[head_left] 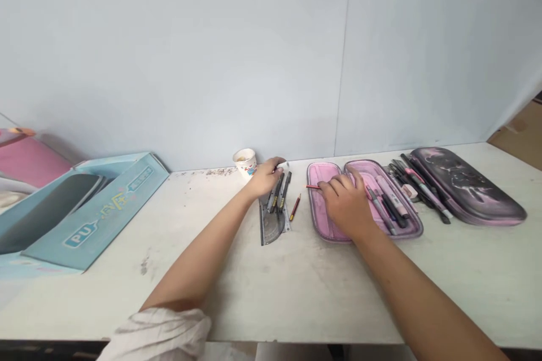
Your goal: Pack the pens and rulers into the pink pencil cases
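Note:
My left hand (265, 177) is curled over several dark pens (279, 192) that lie on a clear grey protractor (270, 227), and a small white tip shows past its fingers. A white paper cup (244, 162) stands just beyond it. My right hand (345, 203) rests inside an open pink pencil case (322, 220), with a red pencil (312, 186) sticking out from under its fingers. A short red-and-black pencil (295, 207) lies between my hands, touching neither.
A pale, scuffed table (466, 293) runs along a pale wall, with shavings (220, 171) near the cup. Several pens (419, 186) lie beside a dark marbled case (466, 186) on the right. A blue printed box (97, 214) stands at the left.

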The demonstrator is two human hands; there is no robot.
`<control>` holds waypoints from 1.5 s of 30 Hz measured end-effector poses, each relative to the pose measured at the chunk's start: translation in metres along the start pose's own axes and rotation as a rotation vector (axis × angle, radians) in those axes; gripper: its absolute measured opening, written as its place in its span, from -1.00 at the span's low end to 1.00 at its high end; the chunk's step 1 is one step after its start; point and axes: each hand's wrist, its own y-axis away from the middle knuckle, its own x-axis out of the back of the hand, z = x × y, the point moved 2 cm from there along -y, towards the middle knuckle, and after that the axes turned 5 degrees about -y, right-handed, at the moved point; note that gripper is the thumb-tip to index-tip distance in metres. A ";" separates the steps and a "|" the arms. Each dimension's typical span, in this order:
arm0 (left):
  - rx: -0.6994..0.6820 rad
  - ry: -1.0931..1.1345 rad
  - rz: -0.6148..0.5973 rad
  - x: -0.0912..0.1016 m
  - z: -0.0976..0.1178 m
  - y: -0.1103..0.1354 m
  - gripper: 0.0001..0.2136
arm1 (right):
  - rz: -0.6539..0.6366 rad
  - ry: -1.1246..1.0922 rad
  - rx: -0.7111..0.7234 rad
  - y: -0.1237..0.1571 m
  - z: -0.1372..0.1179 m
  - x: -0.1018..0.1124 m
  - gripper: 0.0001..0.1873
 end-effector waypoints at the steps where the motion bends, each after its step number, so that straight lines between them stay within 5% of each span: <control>1: 0.003 0.191 -0.014 0.001 0.008 0.007 -0.67 | 0.008 -0.003 -0.014 0.000 0.000 0.000 -0.76; 4: 0.049 0.603 -0.104 0.002 0.032 0.030 -0.68 | 0.020 -0.019 -0.043 -0.001 0.000 0.001 -0.76; 7: 0.101 0.775 -0.139 0.002 0.053 0.048 -0.72 | 0.021 -0.039 -0.012 -0.001 -0.004 0.004 -0.76; 19: 0.086 0.989 -0.220 -0.001 0.096 0.099 -0.68 | 0.014 -0.097 0.155 0.008 -0.032 0.015 -0.80; 24: 0.038 0.828 -0.150 -0.007 0.094 0.113 -0.76 | -0.037 -0.189 0.045 0.014 -0.043 0.024 -0.80; 27: -0.021 0.658 -0.055 -0.008 0.092 0.117 -0.84 | -0.227 -0.502 -0.118 0.013 -0.041 0.023 -0.75; 31: -0.200 0.566 -0.072 -0.008 0.096 0.122 -0.91 | -0.797 -1.226 -0.385 0.011 -0.030 0.016 -0.61; 34: -0.202 0.646 -0.115 -0.013 0.097 0.122 -0.89 | -1.081 -1.381 -0.551 0.009 -0.026 0.019 -0.61; 37: -0.070 0.923 -0.102 -0.021 0.094 0.117 -0.83 | -0.847 -1.000 -0.413 0.001 -0.029 0.029 -0.68; 41: 0.064 1.393 -0.144 -0.025 0.093 0.114 -0.74 | -0.412 -0.327 0.062 -0.008 -0.045 0.045 -0.82; 43: 0.046 1.421 -0.115 -0.022 0.093 0.116 -0.73 | -0.391 -0.285 0.113 -0.011 -0.047 0.045 -0.85; 45: -0.004 1.291 -0.046 -0.018 0.092 0.119 -0.75 | -0.504 -0.502 -0.027 -0.014 -0.044 0.040 -0.84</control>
